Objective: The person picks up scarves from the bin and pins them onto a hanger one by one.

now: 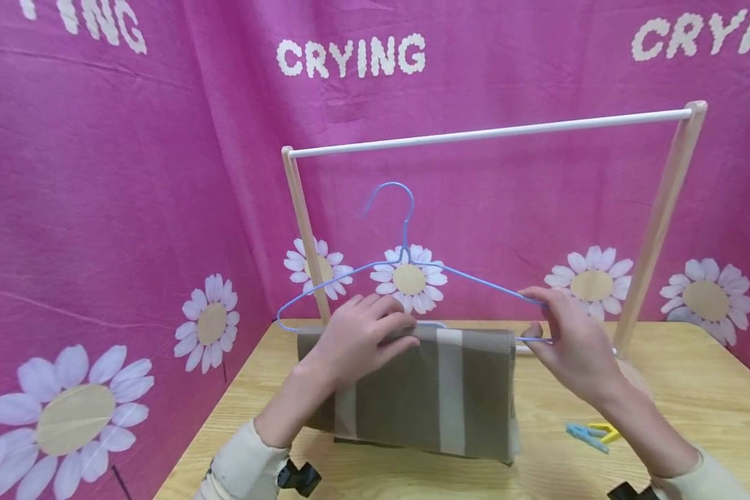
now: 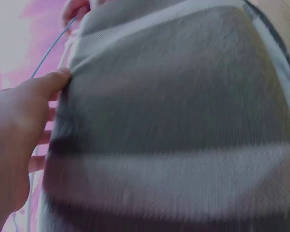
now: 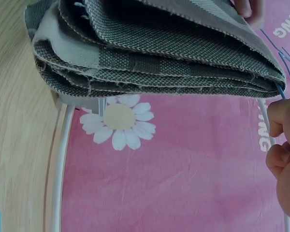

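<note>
grey-brown cloth point(image 1: 400, 399) with pale stripes, blue hanger point(image 1: 405, 254), white rail point(image 1: 490, 133), magenta daisy-print curtain point(image 1: 500, 76), light-blue clip point(image 1: 587, 437), yellow clip point(image 1: 609, 432)

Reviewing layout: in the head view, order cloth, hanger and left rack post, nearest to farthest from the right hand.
1. Hanger, held in the right hand.
2. Cloth, just left of that hand.
3. Left rack post, farther left and behind.
</note>
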### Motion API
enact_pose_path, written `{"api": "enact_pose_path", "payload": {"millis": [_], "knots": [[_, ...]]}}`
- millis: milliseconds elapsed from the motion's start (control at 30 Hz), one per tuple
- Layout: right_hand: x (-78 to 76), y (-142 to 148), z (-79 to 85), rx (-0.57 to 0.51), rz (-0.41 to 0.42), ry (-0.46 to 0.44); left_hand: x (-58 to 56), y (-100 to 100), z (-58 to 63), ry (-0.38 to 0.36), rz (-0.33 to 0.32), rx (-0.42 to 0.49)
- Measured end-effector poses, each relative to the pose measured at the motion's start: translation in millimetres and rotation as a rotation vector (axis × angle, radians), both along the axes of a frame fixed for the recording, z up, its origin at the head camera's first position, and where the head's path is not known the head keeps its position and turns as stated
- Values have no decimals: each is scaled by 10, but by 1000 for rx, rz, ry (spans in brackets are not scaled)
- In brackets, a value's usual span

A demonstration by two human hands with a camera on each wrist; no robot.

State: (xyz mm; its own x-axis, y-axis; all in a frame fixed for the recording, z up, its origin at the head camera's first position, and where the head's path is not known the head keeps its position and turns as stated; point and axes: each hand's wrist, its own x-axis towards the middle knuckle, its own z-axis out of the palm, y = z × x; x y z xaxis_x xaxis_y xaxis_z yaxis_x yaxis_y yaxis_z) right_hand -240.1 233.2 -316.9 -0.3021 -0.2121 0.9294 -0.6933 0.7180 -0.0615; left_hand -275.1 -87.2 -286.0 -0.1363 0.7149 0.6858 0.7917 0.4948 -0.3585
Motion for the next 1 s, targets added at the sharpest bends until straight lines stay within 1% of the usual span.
{"api": "enact_pose_path", "payload": {"millis": [100, 167, 267, 333, 433, 500, 633, 700, 733, 800, 833, 867, 900, 933, 967, 1000], "knots": [[15, 72, -3, -25, 12, -18, -4, -170, 25, -66, -12, -35], [19, 118, -2, -31, 12, -22, -11, -273, 34, -94, -12, -60], [19, 158, -3, -31, 1, -18, -22, -359, 24, -101, -6, -75], [20, 156, -1, -24, -20, -13, -33, -364, 0, -93, -21, -63], [25, 127, 6, -15, -27, -26, -33, -316, -34, -94, -43, -36], [21, 108, 15, -6, -28, -27, -26, -267, -48, -85, -41, -11], [7, 124, 53, 0, -20, -27, -31, -190, -41, -46, -33, 54], [3, 153, 68, -2, -27, -24, -49, -217, -24, 3, -60, 109], [2, 169, 75, -4, -29, -25, -58, -253, -12, 38, -82, 145], [1, 202, 80, -6, -44, -20, -74, -370, 24, 115, -100, 217], [-1, 216, 81, -7, -45, -14, -79, -445, 46, 141, -96, 248], [-5, 230, 83, -6, -44, -7, -83, -526, 69, 148, -87, 270], [-9, 240, 88, -3, -41, -3, -83, -609, 90, 129, -74, 274], [-12, 251, 91, 1, -37, 1, -77, -689, 109, 90, -50, 264], [-15, 261, 94, 2, -35, 1, -75, -761, 126, 36, -20, 239], [-17, 269, 101, 5, -36, -1, -73, -820, 139, -35, 1, 207]]}}
